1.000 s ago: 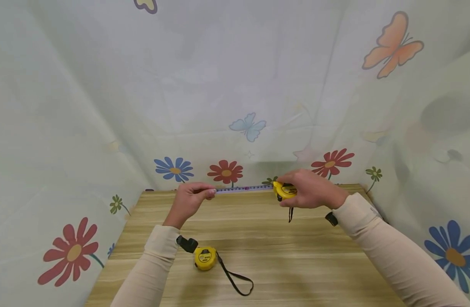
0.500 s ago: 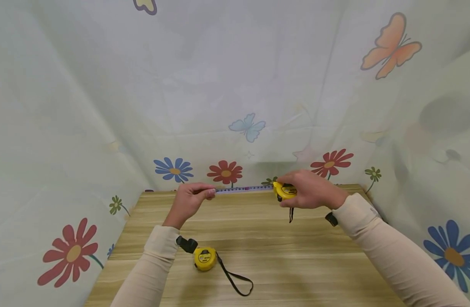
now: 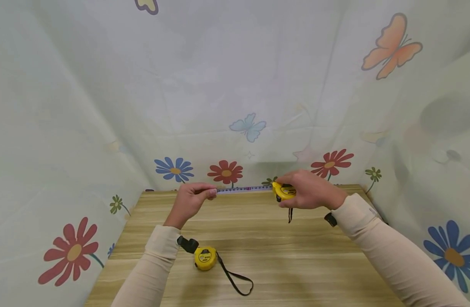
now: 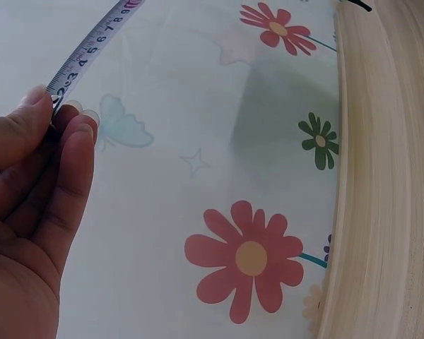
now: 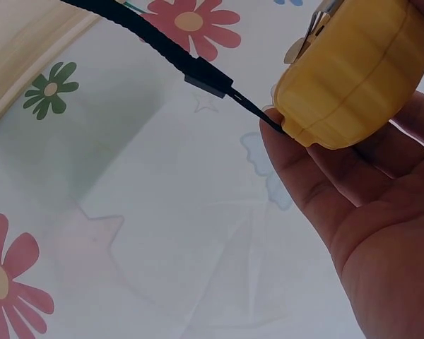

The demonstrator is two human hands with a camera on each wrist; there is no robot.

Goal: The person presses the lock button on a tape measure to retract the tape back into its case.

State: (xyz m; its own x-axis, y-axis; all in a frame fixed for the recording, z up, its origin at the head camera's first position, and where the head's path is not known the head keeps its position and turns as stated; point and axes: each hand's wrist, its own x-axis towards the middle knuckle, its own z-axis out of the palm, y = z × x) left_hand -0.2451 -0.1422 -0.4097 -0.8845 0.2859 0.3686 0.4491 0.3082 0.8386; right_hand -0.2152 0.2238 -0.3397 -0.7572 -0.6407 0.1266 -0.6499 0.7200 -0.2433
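Stretched between my hands near the table's far edge is the white blade (image 3: 244, 189) of a tape measure, its printed numbers facing up. My left hand (image 3: 190, 202) pinches the blade's free end between thumb and fingers; in the left wrist view the blade (image 4: 92, 49) runs up and away from the fingertips. On the other side, my right hand (image 3: 309, 190) grips the yellow case (image 3: 284, 191) of that tape measure, with its black strap (image 3: 290, 215) hanging below. The right wrist view shows the case (image 5: 357, 74) resting against the fingers of my right hand (image 5: 389, 233).
A second yellow tape measure (image 3: 205, 258) lies on the wooden table (image 3: 296, 256) near my left forearm, its black looped strap (image 3: 239, 277) trailing to the right. A pale sheet printed with flowers and butterflies (image 3: 204, 85) hangs behind the table and on both sides.
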